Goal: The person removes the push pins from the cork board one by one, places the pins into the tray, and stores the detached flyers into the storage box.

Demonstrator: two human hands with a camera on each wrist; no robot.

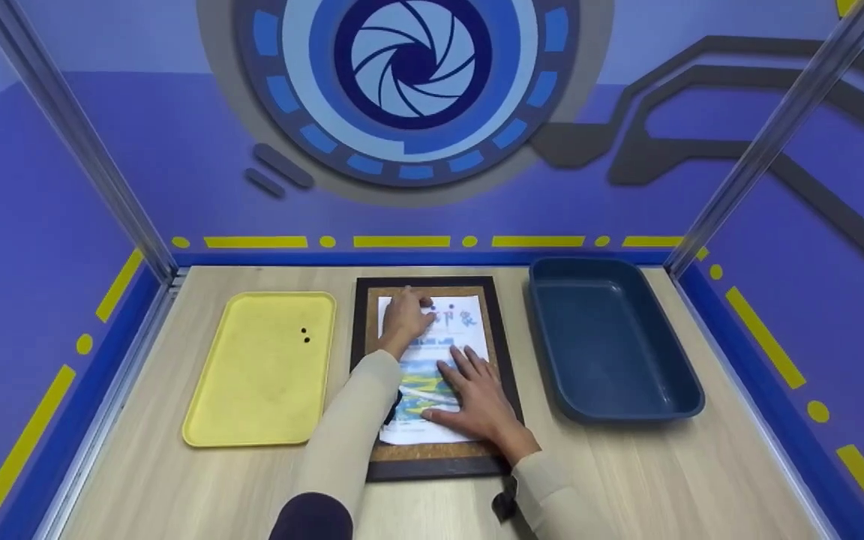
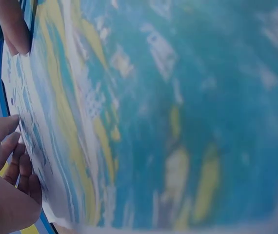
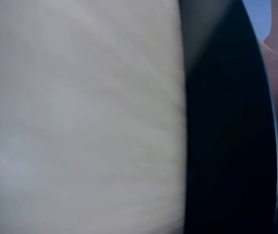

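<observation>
Head view showed a printed sheet lying on a dark-framed cork board at frame centre, between a yellow tray and a blue bin on the counter. The right hand lay flat, fingers straight, on the sheet's lower half; the left hand, fingers bent, worked at the upper left corner, its grip unclear. The step appeared to be fixing the sheet; the next move likely called for steady downward pressure. Left wrist view alone showed the print close up, blurred; right wrist view showed only blurred surfaces.
</observation>
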